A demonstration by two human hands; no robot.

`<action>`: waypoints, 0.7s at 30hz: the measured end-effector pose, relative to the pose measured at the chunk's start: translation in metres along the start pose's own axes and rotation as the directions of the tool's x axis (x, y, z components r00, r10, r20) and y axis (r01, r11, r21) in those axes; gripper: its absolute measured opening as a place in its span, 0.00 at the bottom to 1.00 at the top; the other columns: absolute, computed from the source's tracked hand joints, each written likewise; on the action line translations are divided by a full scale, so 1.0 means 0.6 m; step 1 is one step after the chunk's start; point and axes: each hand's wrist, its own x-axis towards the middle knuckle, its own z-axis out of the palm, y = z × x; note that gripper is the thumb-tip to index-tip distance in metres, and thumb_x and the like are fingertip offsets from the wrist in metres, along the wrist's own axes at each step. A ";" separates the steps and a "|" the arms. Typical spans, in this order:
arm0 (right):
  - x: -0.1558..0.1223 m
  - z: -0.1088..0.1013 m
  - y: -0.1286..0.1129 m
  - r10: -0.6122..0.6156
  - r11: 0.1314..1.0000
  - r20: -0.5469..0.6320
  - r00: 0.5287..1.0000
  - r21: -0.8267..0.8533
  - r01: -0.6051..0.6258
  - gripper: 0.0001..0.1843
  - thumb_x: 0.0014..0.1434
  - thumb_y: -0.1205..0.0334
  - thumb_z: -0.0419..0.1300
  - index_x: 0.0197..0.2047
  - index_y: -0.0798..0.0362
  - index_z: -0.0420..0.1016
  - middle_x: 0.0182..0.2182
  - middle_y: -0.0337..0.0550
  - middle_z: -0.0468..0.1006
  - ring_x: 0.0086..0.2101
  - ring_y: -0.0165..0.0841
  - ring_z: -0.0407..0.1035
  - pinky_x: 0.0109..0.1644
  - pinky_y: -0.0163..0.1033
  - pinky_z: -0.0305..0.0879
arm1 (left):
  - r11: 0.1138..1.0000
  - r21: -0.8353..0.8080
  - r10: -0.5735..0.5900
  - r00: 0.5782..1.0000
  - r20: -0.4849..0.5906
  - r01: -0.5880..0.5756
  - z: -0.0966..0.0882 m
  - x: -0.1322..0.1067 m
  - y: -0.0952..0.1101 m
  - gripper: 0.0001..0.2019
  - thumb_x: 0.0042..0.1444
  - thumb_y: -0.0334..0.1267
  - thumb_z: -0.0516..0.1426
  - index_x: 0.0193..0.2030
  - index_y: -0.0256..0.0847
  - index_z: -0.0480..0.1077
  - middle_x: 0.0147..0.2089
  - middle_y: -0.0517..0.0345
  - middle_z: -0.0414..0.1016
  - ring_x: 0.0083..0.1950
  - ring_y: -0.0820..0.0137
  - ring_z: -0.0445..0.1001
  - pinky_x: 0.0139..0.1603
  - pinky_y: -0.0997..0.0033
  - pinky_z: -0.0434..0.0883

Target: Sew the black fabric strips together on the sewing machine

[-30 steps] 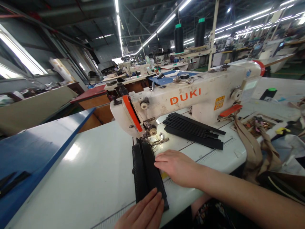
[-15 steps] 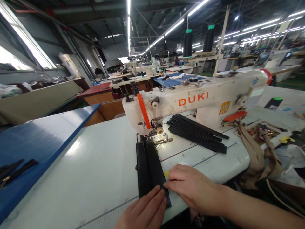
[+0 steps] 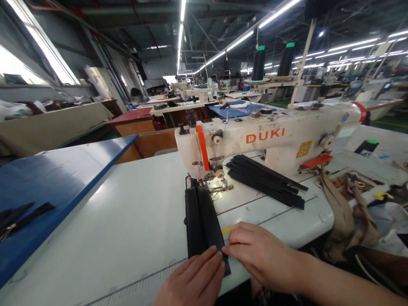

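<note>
A long black strap piece [image 3: 201, 219] lies on the white table [image 3: 127, 221], its far end under the presser foot [image 3: 208, 183] of a white DUKI sewing machine [image 3: 274, 136]. My left hand [image 3: 193, 282] rests flat on the strap's near end, fingers together and stretched out. My right hand [image 3: 259, 253] sits at the strap's near right corner, fingers curled and pinching its edge.
A stack of black strips [image 3: 266, 180] lies under the machine arm. Tan webbing [image 3: 342, 212] and small metal parts [image 3: 352, 182] sit to the right. A blue board [image 3: 47, 182] borders the left. Two thread cones [image 3: 272, 61] stand behind. More sewing stations fill the hall.
My right hand slid back along the strap from near the presser foot to its near end beside my left hand. The view has shifted upward slightly.
</note>
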 end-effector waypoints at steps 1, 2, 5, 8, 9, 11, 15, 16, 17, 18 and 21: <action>0.000 -0.001 -0.001 -0.001 1.000 0.004 1.000 -0.001 0.001 0.15 0.64 0.72 0.47 0.45 0.59 0.74 0.34 0.47 0.72 0.37 0.36 0.61 0.44 0.40 0.62 | 1.000 0.002 0.009 1.000 -0.003 -0.009 -0.001 0.000 -0.001 0.17 0.67 0.27 0.44 0.43 0.37 0.75 0.44 0.59 0.81 0.45 0.68 0.79 0.44 0.74 0.76; -0.001 -0.002 -0.002 -0.005 1.000 0.009 1.000 0.001 0.005 0.15 0.64 0.72 0.47 0.45 0.59 0.74 0.34 0.47 0.72 0.37 0.36 0.61 0.44 0.40 0.62 | 1.000 0.004 0.020 1.000 0.000 -0.020 -0.001 0.000 -0.002 0.17 0.67 0.27 0.44 0.44 0.37 0.75 0.44 0.58 0.81 0.46 0.68 0.79 0.44 0.74 0.76; -0.003 -0.002 -0.002 -0.013 1.000 0.006 1.000 0.017 0.012 0.15 0.64 0.72 0.47 0.45 0.59 0.74 0.34 0.47 0.72 0.37 0.36 0.61 0.44 0.40 0.62 | 0.999 0.008 0.038 0.999 0.018 -0.038 -0.003 -0.002 -0.002 0.17 0.66 0.27 0.44 0.45 0.36 0.74 0.44 0.55 0.81 0.47 0.68 0.79 0.44 0.75 0.76; -0.003 0.000 0.000 -0.016 0.999 -0.015 1.000 0.035 0.016 0.15 0.64 0.72 0.47 0.45 0.58 0.74 0.34 0.48 0.72 0.37 0.36 0.61 0.44 0.40 0.63 | 0.999 0.014 0.039 0.999 0.037 -0.040 -0.002 -0.006 -0.001 0.17 0.66 0.26 0.44 0.46 0.36 0.74 0.45 0.53 0.80 0.48 0.67 0.78 0.45 0.74 0.76; -0.003 0.001 0.001 -0.018 0.999 -0.027 0.999 0.040 0.019 0.16 0.64 0.72 0.46 0.45 0.58 0.75 0.34 0.48 0.72 0.37 0.36 0.61 0.44 0.40 0.63 | 0.999 0.016 0.040 0.998 0.040 -0.041 -0.001 -0.007 0.000 0.17 0.66 0.27 0.43 0.46 0.36 0.74 0.46 0.53 0.80 0.49 0.67 0.78 0.46 0.74 0.76; -0.003 0.002 0.002 -0.020 0.998 -0.043 0.999 0.052 0.022 0.16 0.64 0.72 0.47 0.45 0.59 0.75 0.34 0.48 0.72 0.37 0.36 0.62 0.44 0.40 0.63 | 0.999 0.017 0.041 0.998 0.051 -0.042 0.000 -0.010 0.001 0.18 0.66 0.27 0.43 0.47 0.35 0.73 0.46 0.53 0.79 0.49 0.66 0.77 0.46 0.73 0.76; -0.005 0.001 0.001 -0.005 0.997 -0.049 0.999 0.080 0.009 0.15 0.64 0.73 0.48 0.45 0.59 0.75 0.35 0.48 0.73 0.37 0.36 0.62 0.43 0.40 0.62 | 0.999 0.023 0.043 0.998 0.047 -0.044 0.003 -0.011 0.001 0.18 0.67 0.27 0.43 0.48 0.35 0.73 0.47 0.52 0.79 0.49 0.66 0.77 0.47 0.73 0.75; -0.006 0.001 0.000 0.001 0.996 -0.048 0.999 0.088 0.003 0.15 0.63 0.73 0.48 0.44 0.59 0.75 0.35 0.48 0.73 0.37 0.36 0.62 0.43 0.40 0.62 | 0.999 0.025 0.046 0.998 0.043 -0.047 0.003 -0.011 0.001 0.18 0.67 0.27 0.43 0.47 0.35 0.73 0.46 0.52 0.79 0.49 0.66 0.78 0.46 0.73 0.75; -0.007 0.000 0.000 0.005 0.995 -0.050 0.999 0.097 0.000 0.15 0.63 0.73 0.48 0.44 0.59 0.75 0.35 0.48 0.73 0.38 0.36 0.62 0.43 0.40 0.62 | 0.998 0.028 0.046 0.998 0.038 -0.047 0.003 -0.011 0.001 0.18 0.67 0.27 0.43 0.47 0.35 0.74 0.46 0.52 0.79 0.49 0.67 0.78 0.46 0.73 0.75; -0.007 0.000 -0.001 0.011 0.994 -0.051 0.999 0.107 -0.005 0.15 0.63 0.73 0.48 0.43 0.59 0.75 0.35 0.48 0.72 0.38 0.36 0.62 0.43 0.40 0.62 | 0.998 0.029 0.046 0.998 0.040 -0.047 0.003 -0.012 0.002 0.18 0.67 0.27 0.43 0.47 0.35 0.74 0.47 0.53 0.79 0.49 0.67 0.78 0.46 0.74 0.75; -0.010 0.000 -0.001 0.020 0.990 -0.074 0.997 0.137 -0.009 0.15 0.63 0.73 0.47 0.43 0.58 0.75 0.35 0.48 0.72 0.38 0.36 0.62 0.43 0.40 0.63 | 0.999 0.025 0.043 0.998 0.050 -0.045 0.003 -0.014 0.003 0.17 0.66 0.27 0.43 0.47 0.35 0.73 0.47 0.53 0.79 0.50 0.67 0.77 0.47 0.74 0.75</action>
